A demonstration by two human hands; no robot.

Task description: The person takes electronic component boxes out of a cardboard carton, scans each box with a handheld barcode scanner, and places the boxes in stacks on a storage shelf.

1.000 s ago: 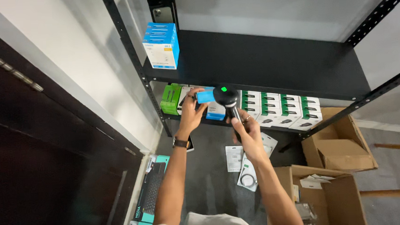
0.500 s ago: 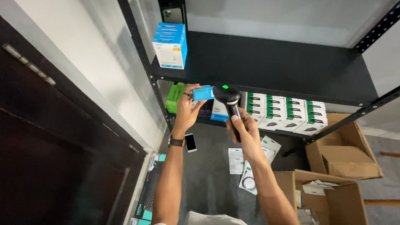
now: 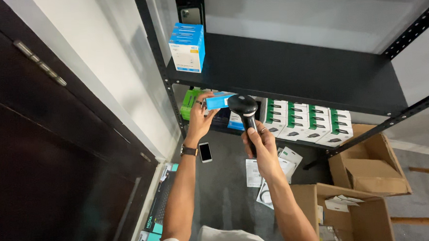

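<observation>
Scanner's green light gone out, right hand [image 3: 260, 141] gripping black scanner [image 3: 243, 106], left hand [image 3: 200, 117] gripping blue box [image 3: 217, 101]

Bright blue small box [image 3: 218, 101], black scanner [image 3: 243, 106] — blue-and-white stacked boxes [image 3: 187, 47] on black shelf [image 3: 294, 69]

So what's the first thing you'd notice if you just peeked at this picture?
Right in the middle, the right hand grips a black handheld scanner, its head close beside a small blue box held up in the left hand. Behind them stands a black metal shelf with a stack of blue and white boxes on its left end. Lower down, rows of green and white boxes fill the next level.
</observation>
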